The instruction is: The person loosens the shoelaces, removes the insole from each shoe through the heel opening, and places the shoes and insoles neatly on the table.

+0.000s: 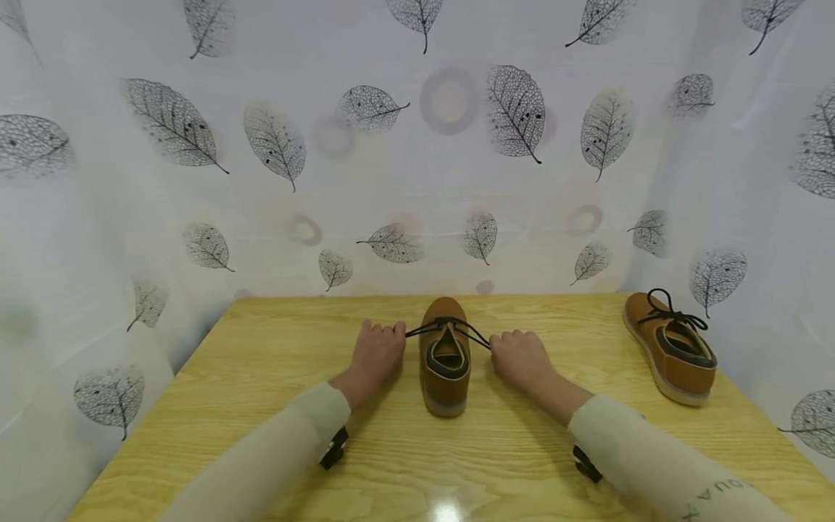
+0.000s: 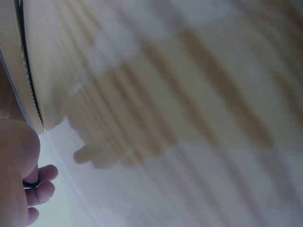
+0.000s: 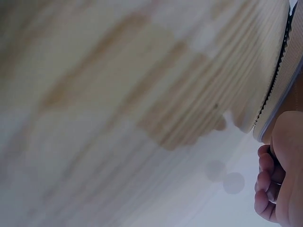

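A brown shoe (image 1: pixel 446 395) with a dark collar stands on the table between my hands, its toe pointing away from me. Black shoelaces (image 1: pixel 479 338) stretch out from it to both sides. To the left of the shoe, my left hand (image 1: pixel 378 351) grips one lace with curled fingers. My right hand (image 1: pixel 522 357) holds the lace on the other side. In the left wrist view a bit of dark lace (image 2: pixel 32 183) loops at the fingers, beside the shoe's pale sole (image 2: pixel 21 66). The right wrist view shows the right hand's curled fingers (image 3: pixel 265 182) near the sole.
A second brown shoe (image 1: pixel 685 370), its black laces tied in a bow, stands at the table's right side. The wooden table (image 1: pixel 274 326) is glossy and reflects light. A white leaf-patterned curtain (image 1: pixel 391 181) hangs behind it and along both sides.
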Motion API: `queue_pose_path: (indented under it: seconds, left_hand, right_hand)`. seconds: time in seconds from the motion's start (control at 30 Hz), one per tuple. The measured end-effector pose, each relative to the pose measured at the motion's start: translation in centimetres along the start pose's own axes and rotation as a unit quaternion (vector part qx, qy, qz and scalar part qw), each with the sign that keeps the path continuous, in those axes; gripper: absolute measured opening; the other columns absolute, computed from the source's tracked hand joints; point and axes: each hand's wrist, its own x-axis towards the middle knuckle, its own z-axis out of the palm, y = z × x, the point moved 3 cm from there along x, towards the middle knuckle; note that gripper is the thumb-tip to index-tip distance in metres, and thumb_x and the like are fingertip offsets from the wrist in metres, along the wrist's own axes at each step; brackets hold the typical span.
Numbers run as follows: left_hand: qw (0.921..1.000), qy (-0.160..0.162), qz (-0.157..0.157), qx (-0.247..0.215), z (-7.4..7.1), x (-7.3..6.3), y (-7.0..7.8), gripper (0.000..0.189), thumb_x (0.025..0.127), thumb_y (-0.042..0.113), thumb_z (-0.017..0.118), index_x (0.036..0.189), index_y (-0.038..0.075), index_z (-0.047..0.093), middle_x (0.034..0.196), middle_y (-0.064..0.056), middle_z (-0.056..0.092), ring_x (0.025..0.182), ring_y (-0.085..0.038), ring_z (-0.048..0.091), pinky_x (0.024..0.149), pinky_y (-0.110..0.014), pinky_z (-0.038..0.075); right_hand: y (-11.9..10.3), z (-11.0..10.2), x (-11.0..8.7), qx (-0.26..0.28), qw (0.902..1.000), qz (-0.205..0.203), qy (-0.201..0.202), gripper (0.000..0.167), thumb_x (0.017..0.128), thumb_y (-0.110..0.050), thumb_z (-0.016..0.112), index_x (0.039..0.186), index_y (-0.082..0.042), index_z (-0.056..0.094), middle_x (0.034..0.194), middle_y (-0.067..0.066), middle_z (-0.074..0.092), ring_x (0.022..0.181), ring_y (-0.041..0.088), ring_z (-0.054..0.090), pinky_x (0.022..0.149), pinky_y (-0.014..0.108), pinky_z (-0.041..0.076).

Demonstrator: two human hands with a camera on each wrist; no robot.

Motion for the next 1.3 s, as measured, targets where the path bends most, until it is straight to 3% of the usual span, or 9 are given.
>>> queue_pose_path:
  seconds: [0.23, 0.43, 0.73, 1.03, 1.3]
  left_hand:
    - [0.9989, -0.046, -0.004, -0.010, 0.3, -0.7, -1.0, 0.013, 0.095, 0.011, 0.059, 0.088, 0.007, 0.049, 0.063, -0.007, 0.060, 0.056, -0.023, 0.056, 0.068, -0.039, 0.041]
    - [0.9983, -0.056, 0.006, -0.017, 0.7, -1.5, -1.9, 0.013, 0.095, 0.010, 0.059, 0.087, 0.006, 0.050, 0.063, -0.008, 0.061, 0.055, -0.025, 0.056, 0.072, -0.042, 0.045]
    - [0.9917, -0.127, 0.007, -0.017, 1.2, -2.5, -3.8, 0.007, 0.096, 0.009, 0.054, 0.093, 0.005, 0.049, 0.069, -0.008, 0.059, 0.056, -0.023, 0.050, 0.075, -0.044, 0.043]
    - [0.9919, -0.123, 0.003, -0.033, 2.0, -3.6, -5.2, 0.008, 0.097, 0.009, 0.053, 0.091, 0.004, 0.049, 0.069, -0.008, 0.059, 0.055, -0.024, 0.049, 0.076, -0.047, 0.045]
    - [0.9905, -0.137, 0.007, -0.014, 2.0, -4.0, -6.2, 0.010, 0.099, 0.011, 0.053, 0.091, 0.005, 0.052, 0.070, -0.008, 0.060, 0.055, -0.023, 0.051, 0.074, -0.046, 0.047]
  right_hand:
    - [0.9, 0.3, -0.7, -0.001, 1.0000, 0.003, -0.006, 0.017, 0.088, -0.011, 0.063, 0.072, -0.007, 0.057, 0.062, 0.007, 0.057, 0.054, 0.023, 0.055, 0.052, 0.040, 0.047]
    - [1.7, 0.5, -1.5, -0.010, 0.9999, -0.001, -0.007, 0.019, 0.088, -0.010, 0.064, 0.071, -0.007, 0.057, 0.062, 0.007, 0.057, 0.054, 0.023, 0.055, 0.050, 0.040, 0.046]
    - [3.5, 0.8, -2.8, -0.016, 0.9991, 0.004, -0.039, 0.019, 0.090, -0.009, 0.062, 0.073, -0.007, 0.056, 0.064, 0.008, 0.057, 0.055, 0.024, 0.054, 0.051, 0.040, 0.045]
    - [4.7, 1.0, -3.8, -0.016, 0.9991, 0.001, -0.040, 0.022, 0.090, -0.014, 0.065, 0.071, -0.009, 0.054, 0.062, 0.006, 0.055, 0.053, 0.023, 0.053, 0.050, 0.040, 0.045]
    - [5.7, 0.9, -4.7, -0.025, 0.9985, 0.003, -0.048, 0.023, 0.090, -0.014, 0.066, 0.071, -0.008, 0.055, 0.061, 0.005, 0.053, 0.051, 0.022, 0.052, 0.048, 0.039, 0.044]
